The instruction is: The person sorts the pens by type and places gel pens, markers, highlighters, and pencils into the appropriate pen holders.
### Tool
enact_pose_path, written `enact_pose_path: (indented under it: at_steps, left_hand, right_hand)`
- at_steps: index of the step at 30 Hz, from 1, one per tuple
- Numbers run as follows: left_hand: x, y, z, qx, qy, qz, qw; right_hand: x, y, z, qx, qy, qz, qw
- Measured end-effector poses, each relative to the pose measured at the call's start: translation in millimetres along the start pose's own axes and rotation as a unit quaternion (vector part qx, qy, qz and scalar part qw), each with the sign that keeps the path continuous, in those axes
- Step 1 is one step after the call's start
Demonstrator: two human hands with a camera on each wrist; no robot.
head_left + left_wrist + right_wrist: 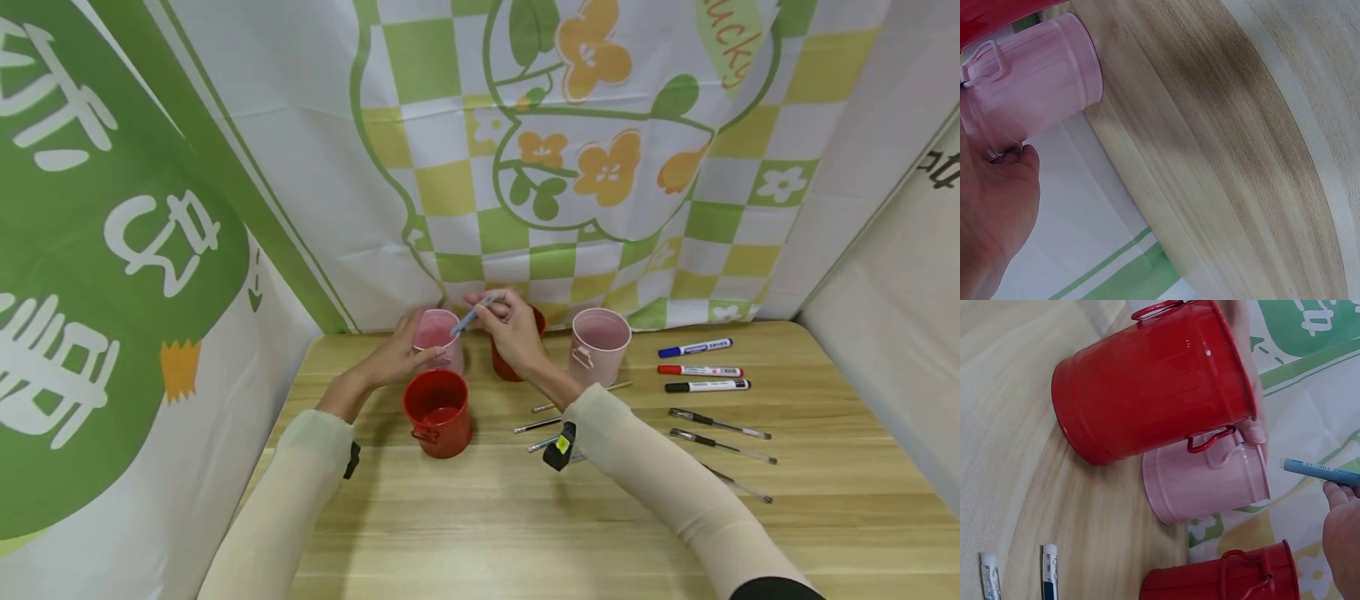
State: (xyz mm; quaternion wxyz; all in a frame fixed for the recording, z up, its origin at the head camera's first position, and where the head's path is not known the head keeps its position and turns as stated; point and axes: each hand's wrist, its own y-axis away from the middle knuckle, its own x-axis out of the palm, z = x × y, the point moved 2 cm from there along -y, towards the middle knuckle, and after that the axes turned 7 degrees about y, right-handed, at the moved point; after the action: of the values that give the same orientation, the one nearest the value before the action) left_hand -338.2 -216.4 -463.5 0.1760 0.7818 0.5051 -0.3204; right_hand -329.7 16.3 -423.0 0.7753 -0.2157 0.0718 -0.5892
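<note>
So, looks like this is the bring-the-pen-over step: right hand (512,327) pinching a blue pen (467,318) just above the rim of the left-side pink bucket (433,327), not inside yet. Left hand (397,354) grips that bucket, right behind a red bucket (441,432). Next move probably calls for lowering the tip past the rim, bucket held steady.

- Head view looks forward and down from above the table (465,537).
- Left wrist: close, tilted, facing a pink bucket (1038,75).
- Right wrist: close, tilted; shares that bucket, behind a red bucket (1147,387).
</note>
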Motion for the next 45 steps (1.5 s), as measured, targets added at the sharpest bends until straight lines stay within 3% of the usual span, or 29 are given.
enact_pose_path:
  at_steps: [3,9,20,22,25,28,38,45]
  left_hand:
    - [0.8,0.6,-0.2,-0.005,0.001,0.001,1.0]
    - [1.7,-3.2,-1.3,0.014,0.006,-0.007,0.9999]
    - [-0.1,0.2,-0.1,-0.002,-0.003,0.003,1.0]
    - [0.0,0.5,-0.1,0.002,-0.002,0.003,1.0]
    - [0.3,0.4,-0.9,0.006,0.0,0.0,1.0]
    - [0.4,0.2,-1.6,0.007,0.002,-0.002,1.0]
    - [0.9,-1.8,0.4,0.007,0.0,-0.005,1.0]
    - [2.1,-2.8,0.5,0.025,0.003,-0.011,0.9996]
  right_hand:
    - [1,0.6,-4,0.002,0.012,0.0,0.9999]
    - [2,0.3,-10,0.005,0.024,-0.004,0.9997]
    - [3,-1.6,-17,0.01,0.125,-0.02,0.9919]
    - [3,-1.9,-17,0.011,0.163,-0.019,0.9864]
    - [5,-2.2,-18,0.007,0.253,-0.007,0.9674]
    - [6,-1.9,-18,0.005,0.31,0.014,0.9506]
    - [5,0.0,-8,0.003,0.321,0.044,0.9459]
    - [3,1.9,1,0.01,0.298,0.069,0.9521]
